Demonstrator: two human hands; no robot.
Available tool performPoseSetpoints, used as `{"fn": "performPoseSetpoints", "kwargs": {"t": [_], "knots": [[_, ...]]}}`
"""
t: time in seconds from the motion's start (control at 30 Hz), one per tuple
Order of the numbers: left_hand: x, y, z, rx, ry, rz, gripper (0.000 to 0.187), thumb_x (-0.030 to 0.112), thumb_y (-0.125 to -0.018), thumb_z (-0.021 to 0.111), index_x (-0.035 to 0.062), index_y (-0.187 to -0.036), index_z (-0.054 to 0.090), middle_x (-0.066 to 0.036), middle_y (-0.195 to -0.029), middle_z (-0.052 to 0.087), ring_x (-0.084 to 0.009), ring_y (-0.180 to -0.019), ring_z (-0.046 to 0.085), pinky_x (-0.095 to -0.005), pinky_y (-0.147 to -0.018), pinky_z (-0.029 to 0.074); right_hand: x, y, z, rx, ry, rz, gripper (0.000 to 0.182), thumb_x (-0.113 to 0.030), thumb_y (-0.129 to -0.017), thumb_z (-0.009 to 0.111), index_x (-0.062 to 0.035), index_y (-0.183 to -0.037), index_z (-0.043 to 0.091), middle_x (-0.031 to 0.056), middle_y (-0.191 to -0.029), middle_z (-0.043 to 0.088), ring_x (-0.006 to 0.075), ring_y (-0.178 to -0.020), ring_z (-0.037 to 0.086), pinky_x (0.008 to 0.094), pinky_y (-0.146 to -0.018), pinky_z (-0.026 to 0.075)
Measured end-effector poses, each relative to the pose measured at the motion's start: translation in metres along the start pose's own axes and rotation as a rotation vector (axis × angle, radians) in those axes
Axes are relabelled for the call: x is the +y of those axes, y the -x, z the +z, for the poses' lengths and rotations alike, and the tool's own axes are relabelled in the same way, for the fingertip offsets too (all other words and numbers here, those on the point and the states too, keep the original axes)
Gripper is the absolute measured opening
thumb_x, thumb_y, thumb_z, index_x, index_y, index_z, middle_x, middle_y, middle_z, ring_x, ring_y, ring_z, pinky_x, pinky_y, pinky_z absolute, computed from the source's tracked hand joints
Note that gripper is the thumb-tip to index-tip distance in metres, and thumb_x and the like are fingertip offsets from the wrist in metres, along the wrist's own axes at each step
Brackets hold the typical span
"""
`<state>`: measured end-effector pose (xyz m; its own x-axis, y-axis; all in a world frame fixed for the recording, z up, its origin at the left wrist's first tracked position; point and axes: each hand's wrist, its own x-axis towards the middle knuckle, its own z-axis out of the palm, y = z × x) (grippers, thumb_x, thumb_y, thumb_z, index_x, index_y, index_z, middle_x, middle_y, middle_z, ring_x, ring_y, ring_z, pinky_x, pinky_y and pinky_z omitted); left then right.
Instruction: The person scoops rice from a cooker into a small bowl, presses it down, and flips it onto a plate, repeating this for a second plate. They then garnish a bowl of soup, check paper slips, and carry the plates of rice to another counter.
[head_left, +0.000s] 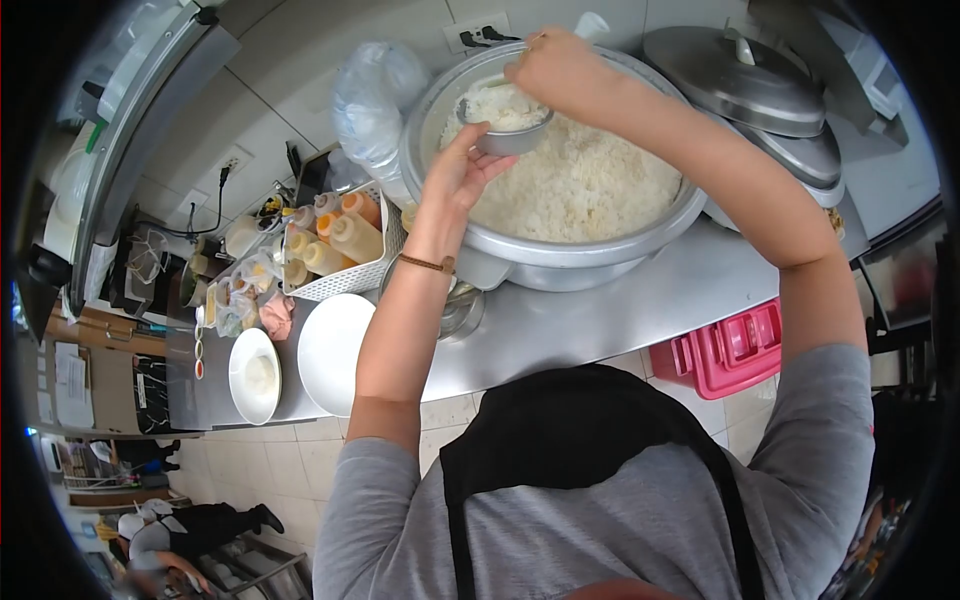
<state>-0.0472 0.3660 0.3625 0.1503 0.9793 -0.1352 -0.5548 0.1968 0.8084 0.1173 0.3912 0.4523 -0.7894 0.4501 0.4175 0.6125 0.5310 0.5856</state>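
Observation:
A large metal pot (600,240) full of white rice (590,185) stands on the steel counter. Over its left part, my left hand (468,165) holds a small metal bowl (515,138) from the side and below, and rice fills this bowl. My right hand (555,68) is bent over the bowl's far edge with its fingers closed. A pale handle end (591,25) shows just beyond that hand; the rest of the utensil is hidden, and its contact with the fingers is hard to make out.
A white basket of sauce bottles (345,280), white plates (335,350) and a plastic bag (375,100) are left of the pot. Lidded pots (745,80) stand right. A pink bin (735,350) sits below the counter. Another person (190,530) is at lower left.

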Motion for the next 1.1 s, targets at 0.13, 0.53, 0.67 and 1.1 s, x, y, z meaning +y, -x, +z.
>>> {"fn": "performPoseSetpoints", "kwargs": {"t": [0.13,0.53,0.67,1.1], "knots": [[0.001,-0.002,0.001,-0.028,0.039,-0.015,0.03,0.013,-0.08,0.05,-0.0064,-0.101,0.041,-0.022,-0.106,0.044,-0.034,-0.1,0.047,-0.0442,-0.08,0.047,0.019,0.0,-0.017,0.028,-0.01,0.16,0.017,-0.011,-0.066,0.054,-0.0113,-0.082,0.061,0.003,-0.069,0.06,0.0168,-0.076,0.054,0.0278,-0.069,0.037],[0.026,0.02,-0.022,-0.019,0.062,0.154,0.03,0.012,-0.079,0.052,-0.006,-0.101,0.043,-0.019,-0.099,0.051,-0.0279,-0.092,0.053,-0.0378,-0.074,0.05,0.024,0.001,-0.011,-0.009,-0.247,0.274,0.03,-0.005,-0.069,0.047,-0.0146,-0.095,0.059,0.0086,-0.08,0.06,0.0224,-0.08,0.057,0.0368,-0.069,0.038],[0.025,0.028,-0.044,0.071,-0.022,0.298,0.032,0.011,-0.079,0.052,-0.006,-0.105,0.042,-0.016,-0.097,0.053,-0.0228,-0.091,0.053,-0.0354,-0.073,0.049,0.007,0.008,0.048,-0.01,-0.338,0.39,0.016,-0.012,-0.071,0.052,-0.0103,-0.084,0.061,0.0082,-0.071,0.059,0.0233,-0.074,0.054,0.0374,-0.072,0.031],[0.005,0.023,-0.033,0.246,-0.164,0.725,0.046,0.005,-0.077,0.054,-0.0057,-0.117,0.033,-0.012,-0.098,0.053,-0.0146,-0.088,0.053,-0.03,-0.072,0.048,-0.086,0.001,0.076,-0.424,-0.502,0.21,0.007,-0.015,-0.068,0.06,-0.0083,-0.068,0.063,0.0075,-0.06,0.057,0.0184,-0.066,0.052,0.0325,-0.071,0.026]]}}
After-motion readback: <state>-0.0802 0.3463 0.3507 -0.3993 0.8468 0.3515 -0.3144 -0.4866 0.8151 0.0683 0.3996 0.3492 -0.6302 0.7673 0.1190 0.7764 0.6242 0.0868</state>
